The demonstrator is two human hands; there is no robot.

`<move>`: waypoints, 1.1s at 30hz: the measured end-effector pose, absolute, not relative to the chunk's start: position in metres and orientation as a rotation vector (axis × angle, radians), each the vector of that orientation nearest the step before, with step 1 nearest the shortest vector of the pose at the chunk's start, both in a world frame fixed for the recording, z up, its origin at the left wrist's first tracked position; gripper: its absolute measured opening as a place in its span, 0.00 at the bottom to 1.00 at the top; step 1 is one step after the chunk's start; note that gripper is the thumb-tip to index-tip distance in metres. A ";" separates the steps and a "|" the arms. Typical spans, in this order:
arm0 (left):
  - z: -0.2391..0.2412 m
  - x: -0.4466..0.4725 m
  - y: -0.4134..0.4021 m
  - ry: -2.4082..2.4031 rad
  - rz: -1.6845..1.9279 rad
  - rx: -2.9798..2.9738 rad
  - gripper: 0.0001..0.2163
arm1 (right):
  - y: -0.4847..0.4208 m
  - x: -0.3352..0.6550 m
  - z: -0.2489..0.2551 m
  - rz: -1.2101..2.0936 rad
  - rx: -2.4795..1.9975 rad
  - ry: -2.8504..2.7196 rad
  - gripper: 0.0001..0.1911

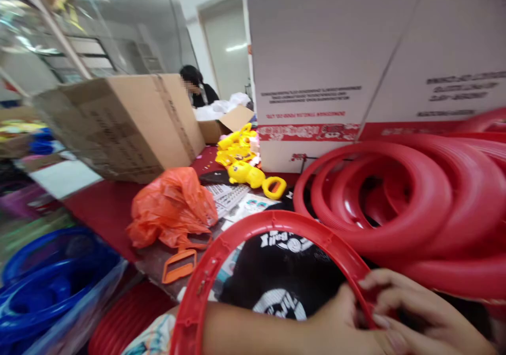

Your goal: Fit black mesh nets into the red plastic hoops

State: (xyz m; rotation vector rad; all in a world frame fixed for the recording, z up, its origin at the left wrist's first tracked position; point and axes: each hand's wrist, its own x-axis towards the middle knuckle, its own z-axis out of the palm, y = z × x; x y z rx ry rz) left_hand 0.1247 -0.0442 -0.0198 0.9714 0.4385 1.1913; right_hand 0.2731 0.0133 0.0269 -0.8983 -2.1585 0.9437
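A red plastic ring (272, 219), with its hollow, ribbed side showing, is tilted up in front of me. My left forearm passes across its opening, and my left hand (340, 323) is closed on its lower right part. On the same stretch of rim, the bent fingers of my right hand (422, 313) press in from the right. The fingertips of both hands almost meet there, and part of the rim between them is hidden. Behind the ring lies a black item (292, 270) with white print, seen through the opening.
Red rings (395, 186) are piled at the right before a large printed carton (316, 54). An orange plastic bag (169, 207), an orange handle piece (179, 266) and yellow toy parts (247, 174) lie beyond. Blue rings (51, 286) are at left. A person (203, 91) sits behind a cardboard box (154, 123).
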 end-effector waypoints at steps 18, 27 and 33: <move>-0.009 0.098 -0.073 0.614 0.736 0.808 0.27 | -0.003 0.264 0.038 1.187 -0.521 -2.170 0.05; -0.012 0.102 -0.075 0.853 0.767 0.860 0.21 | 0.003 0.265 0.028 1.160 -0.482 -2.198 0.05; -0.010 0.096 -0.076 0.840 0.613 0.838 0.19 | 0.002 0.266 0.030 1.268 -0.462 -2.214 0.03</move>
